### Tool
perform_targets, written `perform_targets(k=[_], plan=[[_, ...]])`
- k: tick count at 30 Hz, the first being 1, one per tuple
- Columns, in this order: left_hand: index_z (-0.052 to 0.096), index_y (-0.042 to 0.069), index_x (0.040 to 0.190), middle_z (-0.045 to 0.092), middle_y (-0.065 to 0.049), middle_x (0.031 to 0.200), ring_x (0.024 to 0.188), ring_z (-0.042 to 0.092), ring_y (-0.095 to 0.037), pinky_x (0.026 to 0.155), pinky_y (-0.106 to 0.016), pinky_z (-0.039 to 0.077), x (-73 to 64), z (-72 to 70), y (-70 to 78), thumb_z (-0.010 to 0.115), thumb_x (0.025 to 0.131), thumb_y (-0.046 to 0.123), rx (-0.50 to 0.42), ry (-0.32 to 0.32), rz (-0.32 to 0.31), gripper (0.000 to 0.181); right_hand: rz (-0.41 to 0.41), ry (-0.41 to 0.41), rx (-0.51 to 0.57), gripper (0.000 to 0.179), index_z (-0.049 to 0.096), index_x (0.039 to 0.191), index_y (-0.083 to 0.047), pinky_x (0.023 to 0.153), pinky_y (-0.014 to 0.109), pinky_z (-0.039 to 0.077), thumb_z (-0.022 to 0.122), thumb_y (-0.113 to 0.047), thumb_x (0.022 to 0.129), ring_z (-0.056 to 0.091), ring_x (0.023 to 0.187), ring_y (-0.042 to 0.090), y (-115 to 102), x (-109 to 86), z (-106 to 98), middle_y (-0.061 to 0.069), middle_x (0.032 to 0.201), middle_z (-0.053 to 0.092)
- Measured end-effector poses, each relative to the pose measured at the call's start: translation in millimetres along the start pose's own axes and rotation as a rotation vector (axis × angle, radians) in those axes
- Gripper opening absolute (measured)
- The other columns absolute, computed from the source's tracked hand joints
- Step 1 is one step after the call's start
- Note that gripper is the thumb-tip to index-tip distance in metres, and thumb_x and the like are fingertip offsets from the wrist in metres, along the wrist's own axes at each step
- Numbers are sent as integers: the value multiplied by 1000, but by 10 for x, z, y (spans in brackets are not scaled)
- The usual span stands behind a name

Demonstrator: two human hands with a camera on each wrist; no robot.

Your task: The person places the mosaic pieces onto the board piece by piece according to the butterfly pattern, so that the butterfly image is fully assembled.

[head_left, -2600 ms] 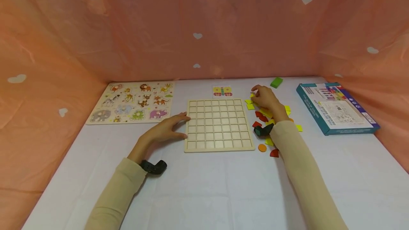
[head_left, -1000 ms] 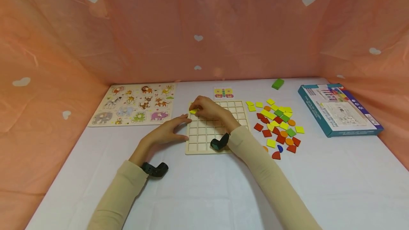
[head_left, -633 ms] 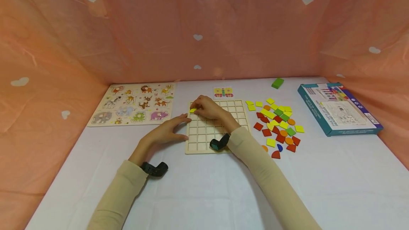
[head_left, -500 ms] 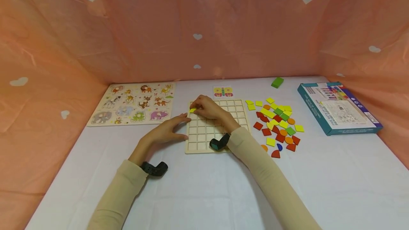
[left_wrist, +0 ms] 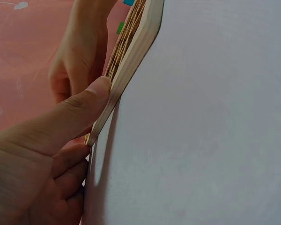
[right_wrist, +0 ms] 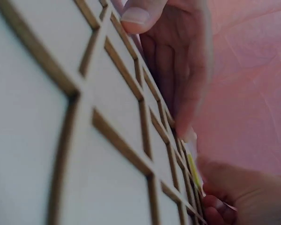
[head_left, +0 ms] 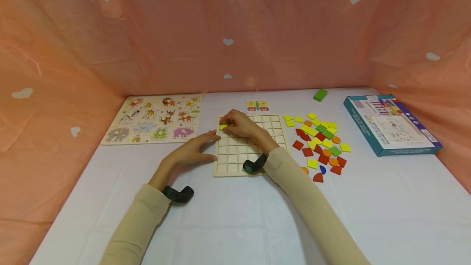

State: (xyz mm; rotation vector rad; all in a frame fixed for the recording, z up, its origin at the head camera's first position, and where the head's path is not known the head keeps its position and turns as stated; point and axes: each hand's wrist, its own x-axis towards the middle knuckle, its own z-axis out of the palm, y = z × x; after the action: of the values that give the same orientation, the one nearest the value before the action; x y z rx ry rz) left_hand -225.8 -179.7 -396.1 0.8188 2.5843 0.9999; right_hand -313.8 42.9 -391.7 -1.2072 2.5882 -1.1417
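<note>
White table [head_left: 235,224]: two hands, one yellow tile [head_left: 222,126].

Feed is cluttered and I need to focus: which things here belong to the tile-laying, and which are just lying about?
In use: grid board, yellow tile, right hand, left hand, loose tiles, butterfly card.
Lying about: animal puzzle, blue box, green block.
</note>
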Motion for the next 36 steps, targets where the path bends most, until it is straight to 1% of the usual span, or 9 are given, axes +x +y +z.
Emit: perform_targets(k=[4,9,13,17,22,25,27,30,36], plan=[[43,11,139,21,-11,154,142,16,-27,114,-47,15,-7,-4,-1,71,83,30,2,-2,-2,66,-4,68,80,33,60,117,4,87,36,48,66,-10,87,55,98,31,-37,-88,-233,20,111,57],[43,10,139,21,-9,154,142,16,-26,115,-45,15,-4,-7,1,72,82,30,18,3,-9,66,17,219,110,29,60,114,5,91,44,47,64,-7,88,55,102,35,13,-350,-743,23,114,57],[44,9,139,22,-10,153,142,16,-26,115,-44,14,-10,-13,8,72,82,28,22,6,-9,66,113,338,55,29,61,114,4,92,45,47,64,-10,88,56,102,32,157,-675,-1131,21,114,57],[44,9,139,23,-10,153,142,16,-26,115,-44,15,-15,-6,15,72,82,28,18,10,-6,67,261,427,-60,30,61,114,3,90,46,47,63,-15,89,57,99,33,366,-1036,-1375,20,112,58],[44,11,139,22,-10,153,142,16,-25,115,-44,15,-18,14,12,73,81,30,0,17,-20,68,482,433,-130,38,60,117,4,79,42,51,62,-24,90,54,99,34,610,-1388,-1453,21,111,57],[44,12,139,23,-9,153,142,15,-25,115,-45,15,-25,20,7,73,80,30,-10,23,-25,68,591,403,-119,41,58,119,3,80,41,49,62,-25,90,51,100,34,731,-1491,-1431,21,112,55],[44,13,139,23,-9,153,142,15,-25,115,-45,15,-24,23,7,74,80,30,-14,24,-22,68,644,384,-107,41,57,120,3,85,41,48,63,-25,90,50,100,34,789,-1530,-1412,22,112,54],[44,13,139,24,-9,153,142,16,-26,114,-45,15,-22,27,9,74,80,31,-14,22,-22,68,681,361,-87,45,56,119,4,89,44,45,65,-27,89,49,99,34,841,-1555,-1390,23,112,54],[44,13,139,23,-8,153,142,16,-26,114,-45,15,-23,14,20,74,80,30,-6,22,-19,68,686,344,-114,45,58,118,6,87,45,45,65,-28,88,50,97,34,870,-1544,-1379,24,111,56]])
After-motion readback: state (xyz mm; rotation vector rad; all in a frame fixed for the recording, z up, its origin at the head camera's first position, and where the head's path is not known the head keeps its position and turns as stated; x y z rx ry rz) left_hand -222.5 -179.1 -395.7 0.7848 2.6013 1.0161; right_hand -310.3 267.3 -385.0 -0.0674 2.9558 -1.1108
